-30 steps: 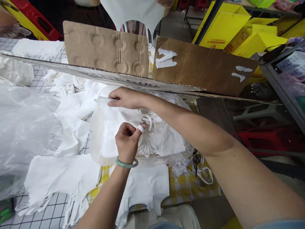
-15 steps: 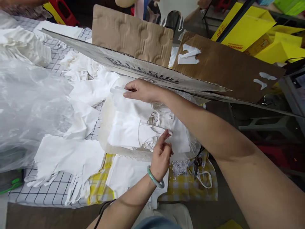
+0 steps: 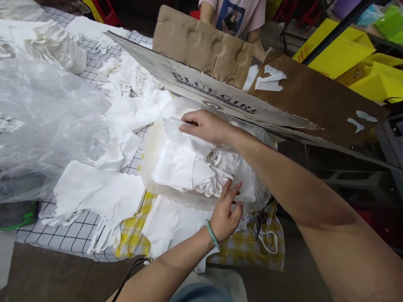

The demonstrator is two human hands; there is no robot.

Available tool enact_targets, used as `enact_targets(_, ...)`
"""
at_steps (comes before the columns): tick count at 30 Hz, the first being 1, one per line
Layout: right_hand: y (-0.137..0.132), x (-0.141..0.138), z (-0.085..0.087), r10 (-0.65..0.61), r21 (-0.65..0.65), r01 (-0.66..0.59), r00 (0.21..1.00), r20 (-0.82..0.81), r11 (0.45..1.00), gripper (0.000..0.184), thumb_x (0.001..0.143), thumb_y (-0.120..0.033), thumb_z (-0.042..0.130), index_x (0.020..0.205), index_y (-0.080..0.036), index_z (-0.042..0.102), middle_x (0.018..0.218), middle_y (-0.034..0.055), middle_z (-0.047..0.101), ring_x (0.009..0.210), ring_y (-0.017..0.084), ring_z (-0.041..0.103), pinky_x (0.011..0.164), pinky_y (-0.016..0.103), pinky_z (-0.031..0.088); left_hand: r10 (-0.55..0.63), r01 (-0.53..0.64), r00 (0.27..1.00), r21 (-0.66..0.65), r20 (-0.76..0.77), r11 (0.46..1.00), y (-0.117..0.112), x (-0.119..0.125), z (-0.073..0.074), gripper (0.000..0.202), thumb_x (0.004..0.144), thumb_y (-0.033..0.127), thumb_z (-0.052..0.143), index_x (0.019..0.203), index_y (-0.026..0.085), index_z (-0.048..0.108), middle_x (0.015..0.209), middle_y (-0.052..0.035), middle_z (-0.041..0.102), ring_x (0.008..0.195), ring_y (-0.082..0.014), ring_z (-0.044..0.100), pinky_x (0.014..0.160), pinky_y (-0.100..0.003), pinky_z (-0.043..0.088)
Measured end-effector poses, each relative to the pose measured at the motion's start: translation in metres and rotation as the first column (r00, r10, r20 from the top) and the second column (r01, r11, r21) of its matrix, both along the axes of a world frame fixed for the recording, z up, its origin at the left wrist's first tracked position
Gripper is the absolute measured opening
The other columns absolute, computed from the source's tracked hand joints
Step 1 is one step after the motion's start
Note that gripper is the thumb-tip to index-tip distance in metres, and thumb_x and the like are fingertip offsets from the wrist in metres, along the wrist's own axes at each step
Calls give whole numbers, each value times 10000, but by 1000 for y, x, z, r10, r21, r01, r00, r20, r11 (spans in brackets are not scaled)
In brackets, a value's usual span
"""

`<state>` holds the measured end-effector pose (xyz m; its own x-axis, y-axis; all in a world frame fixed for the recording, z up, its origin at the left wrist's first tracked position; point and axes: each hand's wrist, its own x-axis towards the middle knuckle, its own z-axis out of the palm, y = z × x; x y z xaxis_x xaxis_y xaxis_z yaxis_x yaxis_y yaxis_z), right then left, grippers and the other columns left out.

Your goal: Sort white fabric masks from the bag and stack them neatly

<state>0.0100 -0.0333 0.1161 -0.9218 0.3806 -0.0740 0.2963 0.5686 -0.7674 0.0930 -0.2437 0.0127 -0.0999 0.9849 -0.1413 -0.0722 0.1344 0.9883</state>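
Observation:
A folded stack of white cloth pieces with thin straps (image 3: 174, 165) lies on a clear plastic bag (image 3: 149, 167) in front of me. My right hand (image 3: 204, 126) reaches across to the stack's far side, its thumb and fingers pinching a translucent plastic strip (image 3: 171, 128) there. My left hand (image 3: 228, 209), with a green bangle on the wrist, is at the near right of the stack. Its fingers are spread, and the fingertips touch or hover over the bunched straps (image 3: 209, 184); contact is hard to tell.
A cardboard box (image 3: 217, 90) stands just behind the bag. More white cloth pieces (image 3: 97, 188) and a large clear plastic sheet (image 3: 53, 121) lie to the left on the checked tablecloth (image 3: 69, 235). Scissors (image 3: 260, 220) lie at right. Beyond the box is another person (image 3: 236, 16).
The view has shifted, so the table appears further right. My left hand has opened its fingers wider and drawn slightly back from the straps. My right hand keeps its pinch.

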Motion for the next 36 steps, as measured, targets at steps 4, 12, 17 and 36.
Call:
enact_targets(4, -43, 3, -6, 12, 166, -17, 999, 33, 986, 206, 932, -283, 484, 908, -142, 633, 799, 9, 610, 732, 121, 517, 656, 240, 323, -3, 11, 997, 118, -75, 993, -5, -2, 1, 595, 843, 147, 479, 1417, 260, 373, 1547, -127, 222, 1300, -290, 436, 1004, -458, 459)
enact_targets(12, -131, -5, -72, 93, 543, -247, 951, 295, 803, 238, 959, -237, 405, 894, -173, 625, 861, 51, 648, 786, 172, 565, 618, 291, 305, 49, -14, 993, 309, -106, 951, -38, -1, -4, 548, 737, 103, 538, 1281, 142, 485, 1290, -171, 527, 1220, -274, 495, 1040, -423, 430)
enact_targets(17, -141, -10, -93, 36, 592, -209, 956, 290, 779, 142, 910, -201, 472, 873, -178, 607, 878, 56, 632, 819, 189, 554, 661, 295, 338, 379, -361, 923, 190, -68, 913, -67, -50, -14, 254, 815, 123, 512, 1046, 195, 589, 1018, -90, 627, 956, -189, 585, 849, -329, 498)
enact_targets(36, -145, -12, -100, -36, 486, -57, 983, 180, 872, 122, 907, -234, 493, 909, -184, 605, 860, 48, 625, 827, 180, 568, 726, 273, 416, 840, -680, 452, -495, 299, 541, -50, -156, -40, 354, 653, 390, 762, 819, 140, 575, 609, 37, 555, 469, -60, 466, 406, -177, 330)
